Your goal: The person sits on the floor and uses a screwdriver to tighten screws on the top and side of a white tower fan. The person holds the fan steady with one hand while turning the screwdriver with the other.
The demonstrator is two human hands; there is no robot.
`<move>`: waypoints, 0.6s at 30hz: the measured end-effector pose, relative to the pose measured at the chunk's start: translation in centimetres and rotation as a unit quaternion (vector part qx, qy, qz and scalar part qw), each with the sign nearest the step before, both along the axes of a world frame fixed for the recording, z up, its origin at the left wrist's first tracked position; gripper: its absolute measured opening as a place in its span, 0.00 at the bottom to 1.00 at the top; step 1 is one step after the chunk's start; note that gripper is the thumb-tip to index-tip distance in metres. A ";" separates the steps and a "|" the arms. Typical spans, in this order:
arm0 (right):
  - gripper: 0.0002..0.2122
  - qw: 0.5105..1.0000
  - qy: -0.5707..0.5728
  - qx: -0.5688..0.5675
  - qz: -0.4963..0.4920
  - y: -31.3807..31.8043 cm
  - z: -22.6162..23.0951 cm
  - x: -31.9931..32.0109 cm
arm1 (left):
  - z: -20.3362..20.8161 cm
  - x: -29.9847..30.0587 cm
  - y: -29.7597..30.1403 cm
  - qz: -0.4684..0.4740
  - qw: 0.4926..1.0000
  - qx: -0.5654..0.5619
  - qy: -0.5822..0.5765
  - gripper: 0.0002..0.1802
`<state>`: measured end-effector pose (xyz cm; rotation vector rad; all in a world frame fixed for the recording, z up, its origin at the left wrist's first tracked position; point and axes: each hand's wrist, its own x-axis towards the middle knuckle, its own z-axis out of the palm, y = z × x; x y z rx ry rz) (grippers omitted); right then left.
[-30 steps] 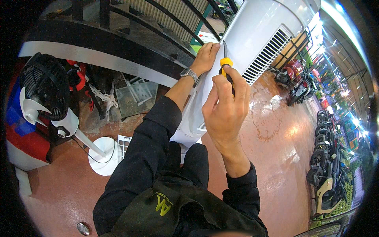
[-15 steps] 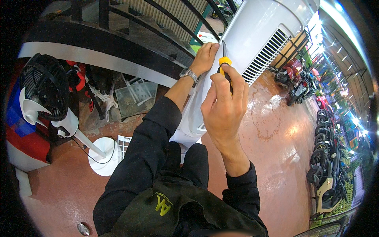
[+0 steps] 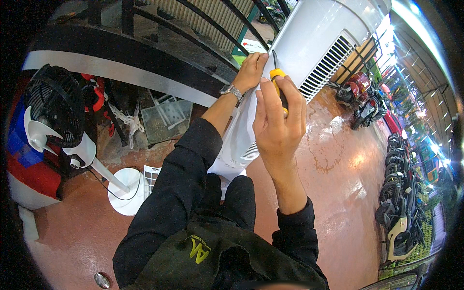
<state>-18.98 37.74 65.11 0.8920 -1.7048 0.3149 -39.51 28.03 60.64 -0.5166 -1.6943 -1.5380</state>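
Observation:
A tall white appliance (image 3: 309,43) with a slatted vent, like an air cooler, stands upright in front of me. My right hand (image 3: 282,113) is closed round a screwdriver (image 3: 277,73) with a yellow and black handle. Its thin shaft points up and away, and the far end meets the appliance's side near the back edge. I cannot make out a screw there. My left hand (image 3: 251,71), with a metal watch on the wrist, grips that same edge just left of the shaft. Its fingers are bent, and the fingertips are partly hidden.
Close behind the left hand runs a black metal railing (image 3: 193,29). On the left stands a white pedestal fan (image 3: 94,157) with its black cage. A white grille part (image 3: 152,180) lies beside the fan's base. Several motorbikes (image 3: 394,193) line the right side of the reddish floor.
My right hand has shifted slightly to the right and turned a little, tilting the screwdriver with it. The left hand keeps its place on the appliance.

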 end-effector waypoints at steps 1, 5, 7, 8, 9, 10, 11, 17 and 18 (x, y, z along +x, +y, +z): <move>0.24 1.000 -0.009 0.006 -0.015 0.2 0.0 0.2 | -0.2 -0.1 0.1 0.019 1.000 -0.001 0.009 0.23; 0.20 0.997 0.049 -0.059 -0.020 -0.8 1.1 0.9 | -0.2 -0.8 0.2 0.017 1.000 -0.015 -0.002 0.24; 0.20 0.996 0.056 -0.072 -0.002 -1.2 1.1 0.7 | -0.8 -2.0 -0.2 -0.015 1.000 -0.001 -0.022 0.24; 0.21 0.997 0.047 -0.057 -0.002 -1.1 1.0 0.6 | -1.1 -2.6 -0.2 -0.031 0.999 0.018 -0.025 0.24; 0.21 0.998 0.039 -0.043 -0.006 -0.9 0.8 0.5 | -1.0 -2.5 0.0 -0.036 0.999 0.024 -0.024 0.24; 0.23 0.999 0.025 -0.014 -0.020 -0.2 0.7 0.6 | -1.0 -2.4 0.1 -0.042 0.998 0.030 -0.023 0.25; 0.24 0.999 0.011 0.016 -0.032 0.2 0.6 0.7 | -1.2 -2.2 0.2 -0.032 0.999 0.023 -0.018 0.25; 0.23 0.992 0.086 -0.060 -0.065 -0.7 1.5 0.7 | -0.6 -1.9 -0.1 -0.001 1.000 -0.021 -0.018 0.25; 0.23 0.992 0.097 -0.065 -0.056 -0.8 1.4 0.5 | -0.8 -1.9 -0.2 -0.005 1.000 -0.015 -0.017 0.25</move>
